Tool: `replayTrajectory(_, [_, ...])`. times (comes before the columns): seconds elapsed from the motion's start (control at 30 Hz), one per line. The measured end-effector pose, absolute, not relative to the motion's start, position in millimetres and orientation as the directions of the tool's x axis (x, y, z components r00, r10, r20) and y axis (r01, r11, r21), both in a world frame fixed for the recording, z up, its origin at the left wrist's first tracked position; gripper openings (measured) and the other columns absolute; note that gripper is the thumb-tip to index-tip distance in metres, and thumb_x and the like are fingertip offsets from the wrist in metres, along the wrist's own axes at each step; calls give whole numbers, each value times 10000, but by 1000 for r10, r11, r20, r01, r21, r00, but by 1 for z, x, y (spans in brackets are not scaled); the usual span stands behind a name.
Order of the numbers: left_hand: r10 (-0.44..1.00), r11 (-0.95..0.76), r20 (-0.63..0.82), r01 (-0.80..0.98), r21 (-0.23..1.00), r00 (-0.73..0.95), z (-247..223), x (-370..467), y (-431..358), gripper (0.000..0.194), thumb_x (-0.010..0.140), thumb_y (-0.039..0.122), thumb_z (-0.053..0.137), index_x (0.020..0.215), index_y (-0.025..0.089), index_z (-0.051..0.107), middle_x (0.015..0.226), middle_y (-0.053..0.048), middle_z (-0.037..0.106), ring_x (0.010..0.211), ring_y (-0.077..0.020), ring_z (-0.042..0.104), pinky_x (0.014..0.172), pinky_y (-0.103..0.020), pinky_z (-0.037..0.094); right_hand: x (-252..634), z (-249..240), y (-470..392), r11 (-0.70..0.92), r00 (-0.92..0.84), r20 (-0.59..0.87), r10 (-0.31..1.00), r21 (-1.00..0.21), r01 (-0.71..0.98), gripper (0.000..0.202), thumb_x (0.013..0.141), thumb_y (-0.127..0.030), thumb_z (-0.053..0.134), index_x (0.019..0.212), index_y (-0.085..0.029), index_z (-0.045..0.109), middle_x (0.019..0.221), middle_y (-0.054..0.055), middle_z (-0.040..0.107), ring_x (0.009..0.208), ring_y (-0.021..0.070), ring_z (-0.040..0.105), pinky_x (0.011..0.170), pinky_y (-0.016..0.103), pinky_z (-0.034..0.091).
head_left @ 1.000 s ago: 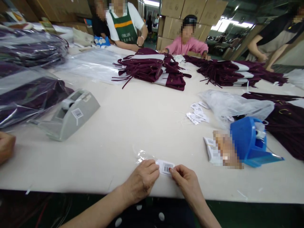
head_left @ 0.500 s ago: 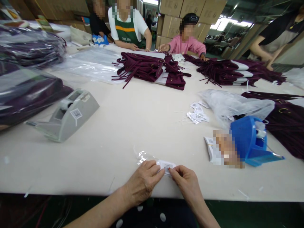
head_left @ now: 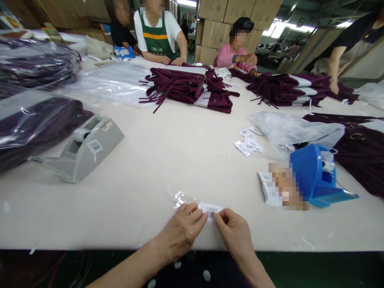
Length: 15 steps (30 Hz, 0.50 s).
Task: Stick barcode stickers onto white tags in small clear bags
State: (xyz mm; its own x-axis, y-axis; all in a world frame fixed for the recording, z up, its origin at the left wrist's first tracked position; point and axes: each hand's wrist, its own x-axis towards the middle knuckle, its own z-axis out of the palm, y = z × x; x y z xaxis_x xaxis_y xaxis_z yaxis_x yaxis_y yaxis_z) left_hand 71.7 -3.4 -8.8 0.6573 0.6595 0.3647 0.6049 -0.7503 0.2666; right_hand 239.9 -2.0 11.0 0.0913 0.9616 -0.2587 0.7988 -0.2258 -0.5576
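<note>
A small white barcode tag [head_left: 211, 209] lies near the table's front edge between my hands. My left hand [head_left: 183, 226] has its fingers curled, thumb and fingertips on the tag's left end. At the other end, my right hand [head_left: 235, 231] pinches the tag between thumb and forefinger. A crumpled strip of clear plastic [head_left: 181, 199] with a thin loop sticks out beyond my left fingers. How it joins the tag is hidden. Further right sits a banded stack of printed cards [head_left: 265, 188], partly blurred out.
A grey tape dispenser [head_left: 90, 150] stands left, a blue tape dispenser [head_left: 309, 172] right. Loose white tags [head_left: 249, 142] lie near a clear plastic bag [head_left: 294, 132]. Maroon fringed bags [head_left: 192, 86] are piled across the table. Several people stand at the far side.
My hands and the tag have hardly moved. Across the table, the person in pink has raised a forearm, and the person at far right has reached down onto the maroon pile.
</note>
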Motion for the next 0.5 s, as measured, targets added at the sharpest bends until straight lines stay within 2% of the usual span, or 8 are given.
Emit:
replayTrajectory(0.1, [661,-749,358,609,260,660,-7,72,-3,273,868,127,348,1073,65,517,879,-95,585,884,-243,495,721,-387,476,237,17,-3,-161,77,-218,973,-397,904,234,817,-311,489,604,-217,512,553,-1,605,533,163,560,521,253,326])
replayTrajectory(0.17, [667,-744,345,613,266,660,-4,72,-3,269,858,119,362,1071,65,517,875,-94,585,881,-245,495,720,-390,474,238,18,-5,-134,83,-173,981,-305,943,229,812,-334,522,615,-217,516,529,3,604,506,176,571,490,258,322])
replayTrajectory(0.27, [683,-731,318,622,282,658,-5,73,-2,270,851,121,375,1078,74,515,894,-97,587,882,-245,495,725,-395,471,241,11,-12,-21,38,58,998,-268,963,243,831,-361,508,646,-206,535,535,22,602,495,184,572,464,271,349])
replayTrajectory(0.33, [697,-717,299,628,303,652,-10,74,-3,260,848,114,379,1063,95,523,909,-95,589,880,-239,499,735,-395,470,242,0,-20,191,-103,294,950,-289,938,203,869,-298,452,797,-175,597,717,72,664,662,204,622,582,302,440])
replayTrajectory(0.4, [706,-708,311,630,319,636,-19,75,-7,243,844,120,389,1037,121,538,908,-86,594,879,-234,509,748,-394,472,242,-13,-29,427,-273,466,842,-266,864,236,882,-233,428,1043,-164,587,988,104,664,925,233,608,806,373,454])
replayTrajectory(0.43, [717,-697,320,637,329,619,-24,75,-9,229,846,135,403,1025,140,545,905,-77,596,881,-231,516,760,-391,474,241,-19,-33,509,-342,510,790,-234,828,277,878,-228,444,1127,-177,555,1074,96,644,1014,247,577,883,408,428])
replayTrajectory(0.47, [704,-708,385,632,314,597,-30,75,-9,218,853,173,411,1015,150,555,894,-76,601,891,-237,525,757,-390,481,241,-24,-35,542,-374,511,774,-228,809,285,876,-228,463,1149,-221,546,1092,67,639,1032,240,569,896,409,430])
replayTrajectory(0.5, [668,-733,467,618,284,579,-36,75,-9,198,867,199,412,984,184,571,836,-56,603,855,-221,540,702,-351,493,241,-28,-35,515,-362,459,811,-267,814,283,876,-243,486,1152,-268,542,1122,46,620,1057,235,550,908,416,430])
